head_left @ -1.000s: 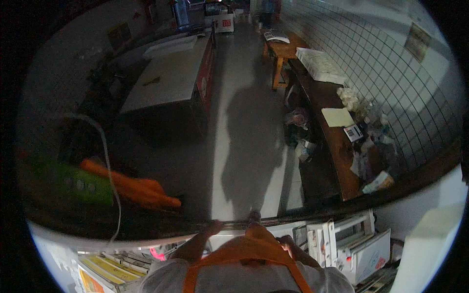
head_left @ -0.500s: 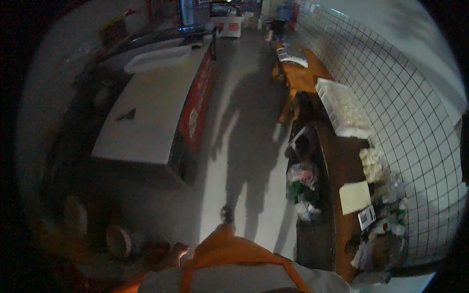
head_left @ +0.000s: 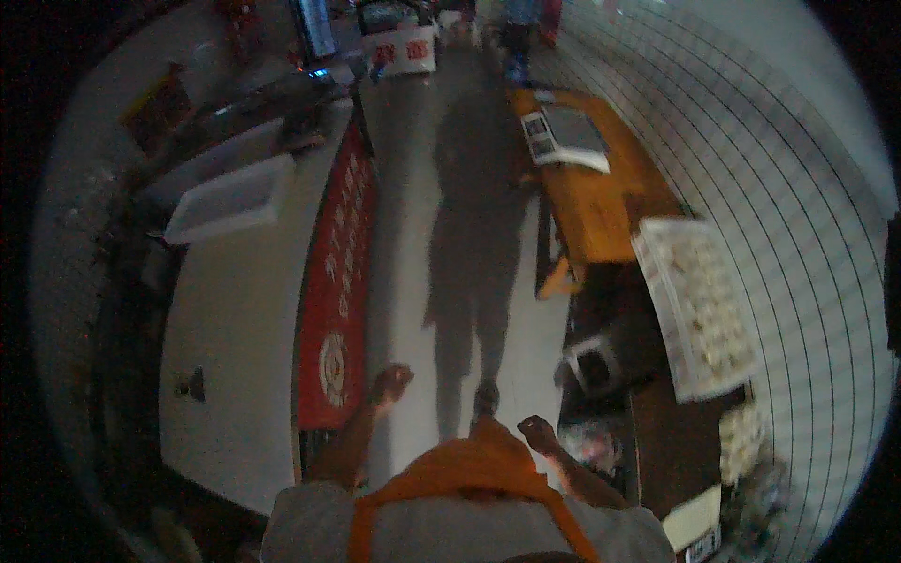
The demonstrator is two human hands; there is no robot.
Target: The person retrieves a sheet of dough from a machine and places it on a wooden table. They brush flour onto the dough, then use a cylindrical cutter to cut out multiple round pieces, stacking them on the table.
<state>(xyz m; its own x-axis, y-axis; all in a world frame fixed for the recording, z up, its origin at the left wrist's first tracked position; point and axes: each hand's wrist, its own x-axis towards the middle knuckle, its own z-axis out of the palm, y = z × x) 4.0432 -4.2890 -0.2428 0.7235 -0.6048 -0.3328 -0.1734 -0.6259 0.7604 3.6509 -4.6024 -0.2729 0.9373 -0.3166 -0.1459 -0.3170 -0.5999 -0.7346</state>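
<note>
My left hand (head_left: 392, 382) hangs over the aisle beside the red front panel (head_left: 333, 300) of a long counter, its fingers loosely curled with nothing visible in them. My right hand (head_left: 538, 434) is in a loose fist, just above the pale floor near the dark shelf on the right. It seems to hold nothing, though the light is dim. Neither hand touches anything. Between them are my orange apron (head_left: 474, 464) and the tip of one shoe (head_left: 486, 399).
On the left counter (head_left: 230, 328) lie a white tray (head_left: 230, 202) and a small dark object (head_left: 194, 385). To the right, a wooden table (head_left: 601, 220) bears papers (head_left: 566, 136); a white tray of pale round pieces (head_left: 699, 310) stands nearer. A white box (head_left: 401, 52) stands down the aisle.
I have moved forward along the aisle, so the counter, wooden table and trays appear nearer. Both hands now show in front of me; before, only the left showed, low beside the apron.
</note>
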